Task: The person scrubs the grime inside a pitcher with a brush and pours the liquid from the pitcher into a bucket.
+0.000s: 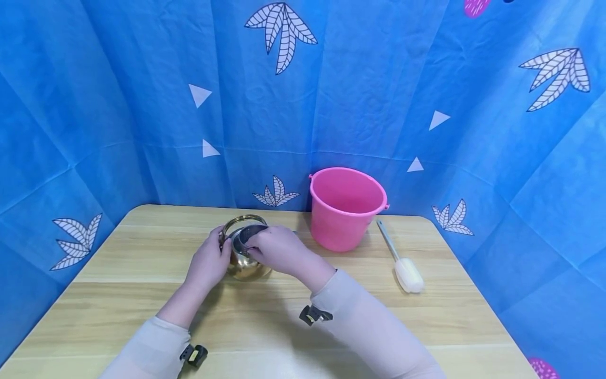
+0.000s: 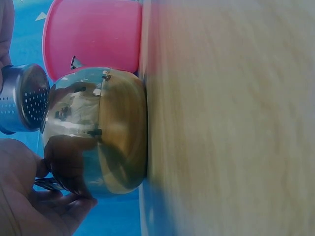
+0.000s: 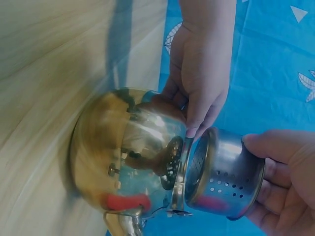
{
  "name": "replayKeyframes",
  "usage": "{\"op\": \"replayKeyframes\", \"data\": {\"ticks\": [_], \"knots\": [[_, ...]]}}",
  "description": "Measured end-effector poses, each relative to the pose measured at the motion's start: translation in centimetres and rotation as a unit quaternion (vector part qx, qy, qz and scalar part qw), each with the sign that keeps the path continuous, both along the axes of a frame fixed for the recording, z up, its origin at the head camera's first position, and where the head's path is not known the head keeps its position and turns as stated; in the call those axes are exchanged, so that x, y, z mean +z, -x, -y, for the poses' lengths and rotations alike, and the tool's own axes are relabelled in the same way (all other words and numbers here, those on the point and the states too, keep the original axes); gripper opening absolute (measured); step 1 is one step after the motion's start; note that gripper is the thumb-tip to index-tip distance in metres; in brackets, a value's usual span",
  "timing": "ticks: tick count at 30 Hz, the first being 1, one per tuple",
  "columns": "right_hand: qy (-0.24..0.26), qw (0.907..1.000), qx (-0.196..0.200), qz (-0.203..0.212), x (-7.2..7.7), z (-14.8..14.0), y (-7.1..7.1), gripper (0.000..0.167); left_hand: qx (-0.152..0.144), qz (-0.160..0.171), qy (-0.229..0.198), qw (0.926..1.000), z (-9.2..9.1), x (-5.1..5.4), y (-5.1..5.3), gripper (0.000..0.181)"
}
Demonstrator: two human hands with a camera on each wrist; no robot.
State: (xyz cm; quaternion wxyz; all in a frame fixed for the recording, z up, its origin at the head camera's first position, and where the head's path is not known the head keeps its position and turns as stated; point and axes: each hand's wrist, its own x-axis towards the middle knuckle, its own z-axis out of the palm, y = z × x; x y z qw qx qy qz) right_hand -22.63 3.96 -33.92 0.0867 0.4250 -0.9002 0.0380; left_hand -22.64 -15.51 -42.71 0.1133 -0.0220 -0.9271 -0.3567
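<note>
A shiny gold kettle [image 1: 247, 267] stands upright on the table, its handle [image 1: 243, 217] raised over the top. My left hand [image 1: 208, 263] grips the kettle's left side near the handle's base; in the left wrist view its thumb and fingers [image 2: 74, 209] close around a metal part there. My right hand [image 1: 280, 251] pinches the rim of a perforated metal strainer cup [image 3: 229, 172] between thumb and fingers. The right wrist view shows the cup right at the kettle's round opening, mostly outside it. Whether cup and kettle rim touch, I cannot tell.
Behind and right of the kettle stands a pink bucket [image 1: 333, 226]. A brush with a white sponge head [image 1: 409, 275] lies farther right on the wooden table [image 1: 255, 326]. Blue patterned cloth [image 1: 265, 121] hangs behind and at both sides.
</note>
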Motion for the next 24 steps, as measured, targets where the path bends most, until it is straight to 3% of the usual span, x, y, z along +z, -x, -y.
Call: {"op": "replayKeyframes", "data": {"ticks": [24], "knots": [[0.018, 0.9987, 0.035, 0.032, 0.6, -2.2, -0.1, 0.019, 0.0, 0.0, -0.002, 1.0, -0.1, 0.2, 0.0, 0.052]]}}
